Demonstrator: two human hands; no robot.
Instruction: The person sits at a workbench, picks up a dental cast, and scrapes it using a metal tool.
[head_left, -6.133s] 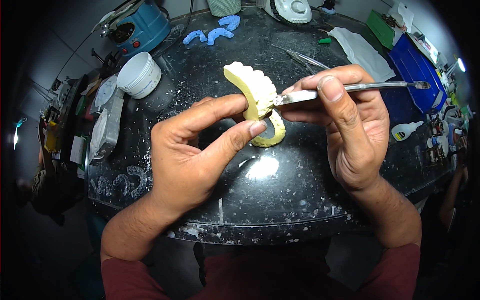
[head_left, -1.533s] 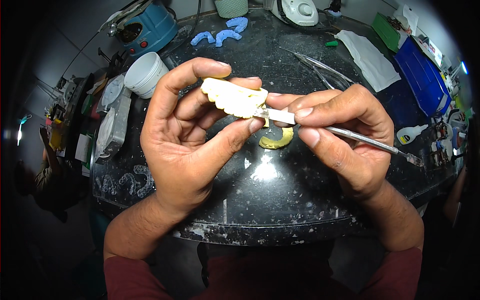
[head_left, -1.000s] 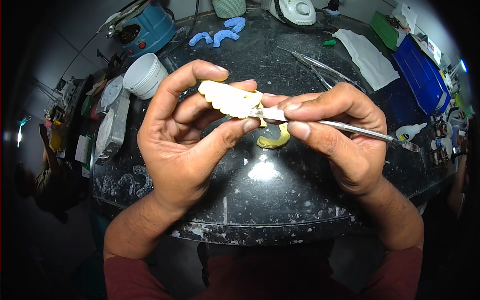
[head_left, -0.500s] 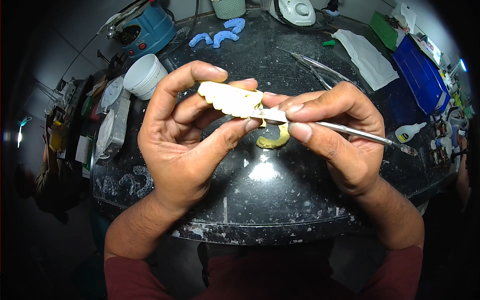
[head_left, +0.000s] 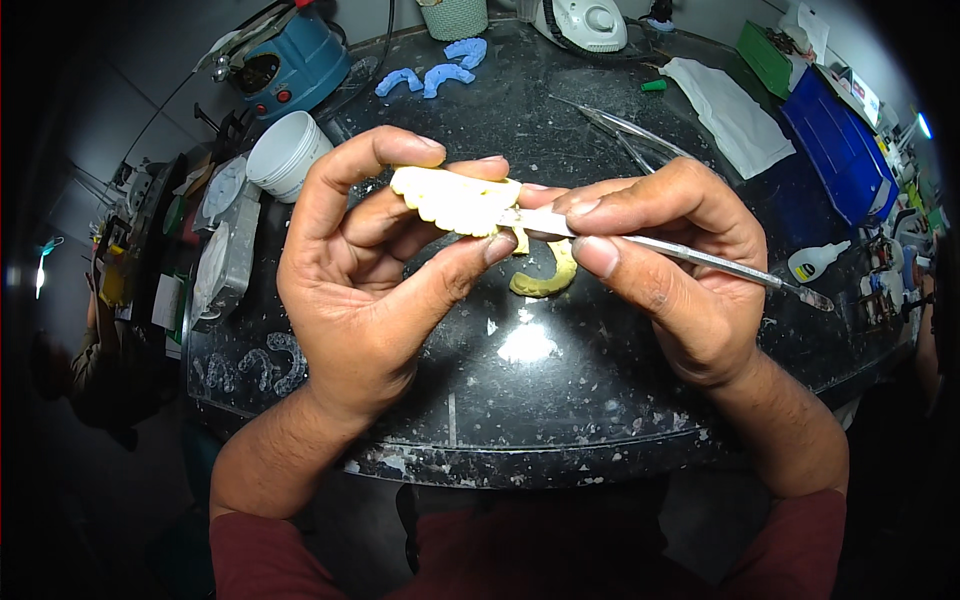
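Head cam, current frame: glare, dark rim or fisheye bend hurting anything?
Head view: the pale yellow tooth model is largely blown out, hiding surface detail; head view: a white glare patch on the black tabletop; head view: corners fall to black, and the blue machine leans near the rim; head view: left hand and right hand look free of obvious blur.

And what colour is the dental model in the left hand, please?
The dental model is pale yellow, clearest in the head view.
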